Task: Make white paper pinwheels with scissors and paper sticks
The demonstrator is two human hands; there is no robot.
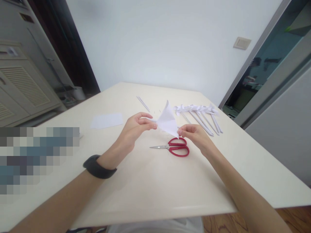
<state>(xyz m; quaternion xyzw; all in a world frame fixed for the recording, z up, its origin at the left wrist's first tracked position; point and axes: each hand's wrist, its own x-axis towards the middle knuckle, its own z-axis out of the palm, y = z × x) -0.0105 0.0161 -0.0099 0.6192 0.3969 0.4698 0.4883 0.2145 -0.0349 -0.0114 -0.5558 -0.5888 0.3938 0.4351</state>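
Note:
Both hands hold a folded white paper piece (168, 121) above the cream table (145, 187). My left hand (134, 131) pinches its left corner between thumb and fingers; a black band sits on that wrist. My right hand (195, 136) pinches the paper's lower right corner. Red-handled scissors (175, 148) lie shut on the table just below the paper, blades pointing left.
Several finished white paper pinwheels on rolled sticks (202, 116) lie at the back right. A flat white sheet (107, 120) lies to the left, and a thin paper stick (143, 103) farther back. A blurred patch covers the left edge. A doorway opens at right.

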